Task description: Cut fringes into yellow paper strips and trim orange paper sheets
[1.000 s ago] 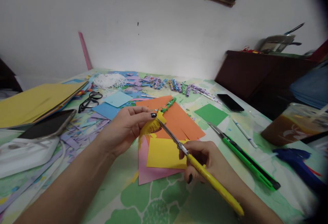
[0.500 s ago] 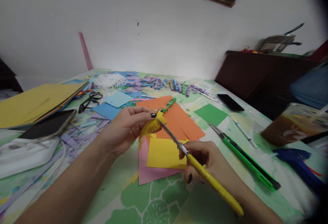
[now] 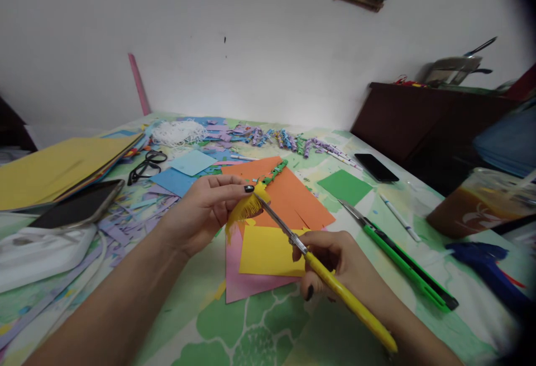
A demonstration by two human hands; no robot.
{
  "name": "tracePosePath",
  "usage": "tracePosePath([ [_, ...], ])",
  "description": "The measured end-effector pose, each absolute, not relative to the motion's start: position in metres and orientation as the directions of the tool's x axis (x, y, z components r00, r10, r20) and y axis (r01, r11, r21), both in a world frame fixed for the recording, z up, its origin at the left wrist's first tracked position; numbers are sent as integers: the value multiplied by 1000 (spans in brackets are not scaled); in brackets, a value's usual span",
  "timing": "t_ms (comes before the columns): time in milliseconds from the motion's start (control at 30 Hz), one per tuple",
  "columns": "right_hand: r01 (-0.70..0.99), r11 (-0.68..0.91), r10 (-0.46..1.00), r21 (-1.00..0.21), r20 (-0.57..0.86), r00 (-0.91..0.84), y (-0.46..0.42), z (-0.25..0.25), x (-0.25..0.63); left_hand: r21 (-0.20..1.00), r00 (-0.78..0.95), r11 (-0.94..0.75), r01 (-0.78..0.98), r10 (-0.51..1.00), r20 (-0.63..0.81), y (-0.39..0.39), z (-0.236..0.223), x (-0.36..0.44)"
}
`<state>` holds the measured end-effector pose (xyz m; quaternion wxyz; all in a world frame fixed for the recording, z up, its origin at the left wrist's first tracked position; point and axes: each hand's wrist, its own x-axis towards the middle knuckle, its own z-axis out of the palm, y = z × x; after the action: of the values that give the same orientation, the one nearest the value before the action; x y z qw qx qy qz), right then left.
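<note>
A yellow paper strip (image 3: 243,210) with a fine fringe cut along its edge is pinched between the thumb and fingers of my left hand (image 3: 205,207). My right hand (image 3: 335,260) grips a pair of scissors (image 3: 335,285) with yellow handles, their blades reaching the strip near my left fingertips. Just beyond my left thumb lies a green twisted paper piece (image 3: 276,171), on an orange sheet (image 3: 299,193). Beneath the scissors are a yellow paper rectangle (image 3: 268,251) and a pink sheet (image 3: 238,288).
To the right lie a green box cutter (image 3: 406,263), a green paper square (image 3: 345,186), a phone (image 3: 376,167), a blue glue gun (image 3: 481,254) and a drink cup (image 3: 464,204). Leftward are black glasses (image 3: 146,166), another phone (image 3: 79,204), a white device (image 3: 46,251) and paper scraps (image 3: 117,232).
Very little differs. My left hand and the fringed yellow strip have shifted slightly to the left, with the scissor blades still at the strip.
</note>
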<state>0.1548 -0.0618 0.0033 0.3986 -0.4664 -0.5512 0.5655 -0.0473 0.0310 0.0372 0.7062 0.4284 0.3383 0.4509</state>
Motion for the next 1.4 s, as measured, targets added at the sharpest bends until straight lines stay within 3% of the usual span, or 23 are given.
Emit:
tracePosePath([
  [500,201,-34,969,-979,-81,-233,-63,5,155,914,362,218,-341,928,-86,31,37,-47],
  [700,93,-35,963,-995,-58,-261,-65,4,153,928,371,212,-307,925,-89,30,37,-47],
  [1400,32,17,958,-999,7,-287,-63,1,156,922,402,222,-318,912,-81,32,33,-48],
])
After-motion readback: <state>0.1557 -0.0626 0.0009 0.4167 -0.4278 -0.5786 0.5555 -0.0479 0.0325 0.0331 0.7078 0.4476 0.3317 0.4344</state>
